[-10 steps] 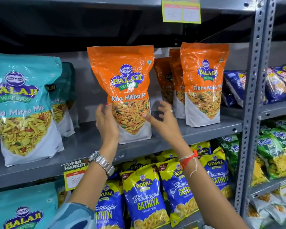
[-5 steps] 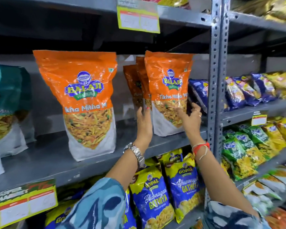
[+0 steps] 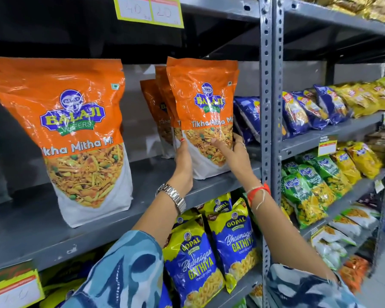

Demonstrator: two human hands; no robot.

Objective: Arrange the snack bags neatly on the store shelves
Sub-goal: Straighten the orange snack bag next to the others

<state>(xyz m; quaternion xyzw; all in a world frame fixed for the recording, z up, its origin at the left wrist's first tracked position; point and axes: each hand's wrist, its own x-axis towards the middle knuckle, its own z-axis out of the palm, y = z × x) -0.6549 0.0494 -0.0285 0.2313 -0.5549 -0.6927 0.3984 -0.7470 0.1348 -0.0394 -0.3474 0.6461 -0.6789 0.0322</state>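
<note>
Two hands grip the front orange Balaji Tikha Mitha Mix bag [image 3: 206, 101] standing upright at the right end of the grey middle shelf [image 3: 142, 210]. My left hand [image 3: 183, 161] clasps its lower left edge, my right hand [image 3: 237, 155] holds its lower right edge with the thumb across the front. More orange bags [image 3: 160, 103] stand close behind it, partly hidden. A larger-looking orange bag [image 3: 76, 130] stands alone to the left, nearer the shelf's front edge.
A perforated grey upright post [image 3: 268, 130] stands just right of my hands. Blue Gopal Gathiya bags [image 3: 209, 258] fill the shelf below. Blue chip bags [image 3: 247, 116] lie beyond the held bag. The neighbouring rack holds green and yellow snack bags [image 3: 316, 181]. A price tag [image 3: 148, 10] hangs above.
Both hands left the left orange bag, moved right to the front bag of the right-hand row, and have closed on its lower edges. The view swung right.
</note>
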